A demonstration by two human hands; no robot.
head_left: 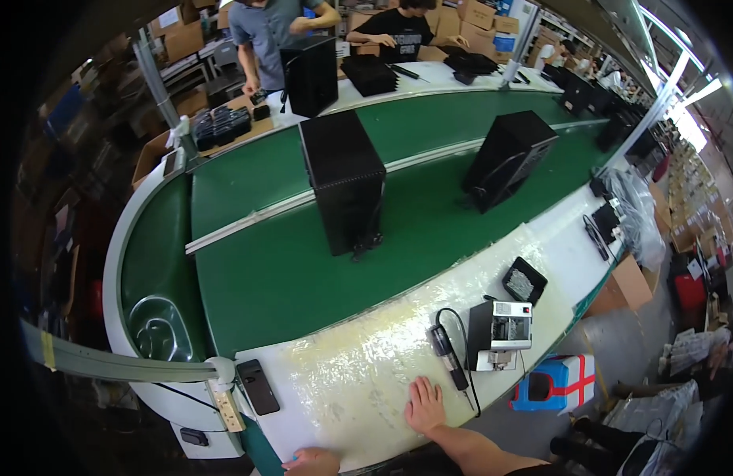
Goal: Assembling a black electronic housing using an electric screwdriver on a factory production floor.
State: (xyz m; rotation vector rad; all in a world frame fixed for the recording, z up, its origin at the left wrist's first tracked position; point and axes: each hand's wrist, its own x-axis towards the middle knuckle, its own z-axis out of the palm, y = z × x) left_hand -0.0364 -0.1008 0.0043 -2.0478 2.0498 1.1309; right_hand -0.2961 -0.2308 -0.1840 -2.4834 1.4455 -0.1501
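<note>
My right hand point(424, 404) rests palm down on the film-covered white worktop point(334, 365), fingers stretched out and holding nothing. Just beyond its fingertips lies a black electric screwdriver point(447, 355) with a cord, its bit pointing toward me. A black and silver screw feeder point(503, 329) stands to the right of that tool. Behind the feeder is a small black tray point(526, 282) of small metal pieces, probably screws. At the worktop's near edge my left hand point(312, 462) is curled, with a bit of blue showing at its fingers; what it holds is unclear. A dark phone point(258, 387) lies farther left.
Two tall black cabinets point(346, 174) with cables stand on the green conveyor point(271, 278) ahead. Two people work across it beside black parts point(370, 74). A post point(128, 365) crosses at left. A blue and white stool with red tape point(560, 383) stands at right.
</note>
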